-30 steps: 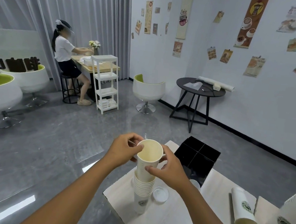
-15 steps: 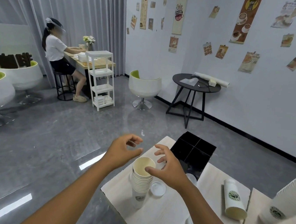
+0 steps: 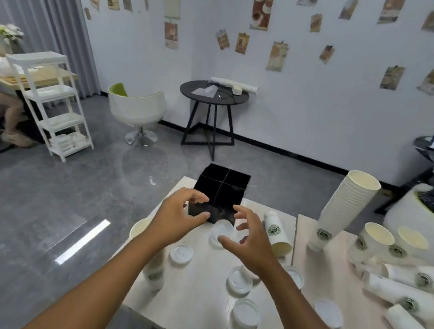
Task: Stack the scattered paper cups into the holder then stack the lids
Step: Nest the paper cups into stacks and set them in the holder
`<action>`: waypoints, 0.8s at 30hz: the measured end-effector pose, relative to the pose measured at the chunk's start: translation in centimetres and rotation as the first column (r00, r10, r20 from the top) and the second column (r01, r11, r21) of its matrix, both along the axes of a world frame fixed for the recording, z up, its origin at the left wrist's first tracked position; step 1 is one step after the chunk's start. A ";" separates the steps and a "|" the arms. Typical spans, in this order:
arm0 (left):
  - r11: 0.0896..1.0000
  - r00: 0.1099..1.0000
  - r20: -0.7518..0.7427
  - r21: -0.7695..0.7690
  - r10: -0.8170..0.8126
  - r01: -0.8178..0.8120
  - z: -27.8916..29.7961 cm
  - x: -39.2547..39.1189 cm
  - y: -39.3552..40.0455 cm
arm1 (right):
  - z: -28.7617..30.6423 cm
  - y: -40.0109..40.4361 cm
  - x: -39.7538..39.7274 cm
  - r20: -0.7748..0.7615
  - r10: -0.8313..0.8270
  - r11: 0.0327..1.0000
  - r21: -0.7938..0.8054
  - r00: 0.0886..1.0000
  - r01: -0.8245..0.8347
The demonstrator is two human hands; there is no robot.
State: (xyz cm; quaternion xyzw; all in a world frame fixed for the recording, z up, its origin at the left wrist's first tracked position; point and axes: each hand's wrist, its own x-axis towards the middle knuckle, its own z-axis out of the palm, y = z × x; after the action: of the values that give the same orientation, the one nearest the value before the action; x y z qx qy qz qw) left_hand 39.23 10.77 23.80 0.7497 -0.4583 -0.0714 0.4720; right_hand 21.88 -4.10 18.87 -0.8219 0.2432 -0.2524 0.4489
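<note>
Head view: I see my left hand and right hand hovering over the table, fingers loosely spread, gripping nothing. The black holder stands just beyond them. A cup stack sits beneath my left forearm, partly hidden. Lids lie scattered; one cup lies beside the holder.

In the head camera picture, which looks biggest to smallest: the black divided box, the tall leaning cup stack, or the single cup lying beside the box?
1. Tall leaning cup stack
2. Black divided box, a close second
3. Single cup, clearly smallest
</note>
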 end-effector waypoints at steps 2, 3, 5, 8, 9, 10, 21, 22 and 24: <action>0.997 0.998 -0.004 0.031 -0.066 0.066 -0.9 -1.4 -2.3 | -0.9 -1.5 -3.1 -0.021 -0.100 0.995 0.007 0.995 0.100; 0.994 0.995 -0.019 0.047 -0.098 0.099 -1.3 -2.2 -3.4 | -1.3 -2.2 -4.6 -0.027 -0.144 0.989 0.015 0.989 0.145; 0.985 0.987 -0.044 0.069 -0.157 0.159 -2.1 -4.0 -5.7 | -2.3 -3.6 -7.6 -0.025 -0.228 0.972 0.050 0.973 0.229; 0.964 0.969 -0.063 0.100 -0.241 0.246 -3.9 -6.5 -8.8 | -3.7 -5.5 -11.5 -0.025 -0.329 0.940 0.090 0.944 0.330; 0.954 0.962 -0.061 0.124 -0.266 0.271 -4.6 -7.2 -9.7 | -4.2 -6.1 -12.6 -0.031 -0.348 0.932 0.094 0.937 0.349; 0.944 0.956 -0.058 0.151 -0.287 0.292 -5.3 -7.8 -10.7 | -4.6 -6.7 -13.7 -0.043 -0.362 0.926 0.098 0.931 0.364; 0.883 0.936 0.018 0.339 -0.352 0.326 -12.0 -12.1 -20.5 | -10.3 -15.5 -19.3 -0.107 -0.377 0.908 0.150 0.920 0.390; 0.869 0.931 0.035 0.373 -0.364 0.326 -12.7 -12.0 -21.2 | -10.9 -16.3 -19.3 -0.111 -0.365 0.912 0.155 0.924 0.379; 0.829 0.912 0.071 0.451 -0.403 0.331 -13.9 -11.6 -22.6 | -12.0 -17.7 -19.3 -0.125 -0.335 0.919 0.175 0.934 0.353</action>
State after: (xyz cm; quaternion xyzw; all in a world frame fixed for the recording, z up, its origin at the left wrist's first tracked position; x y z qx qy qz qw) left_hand 27.67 -11.79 9.92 0.7356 -0.6041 -0.1984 0.2335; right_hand 2.62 -21.76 6.89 -0.7294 0.4278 -0.2641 0.4640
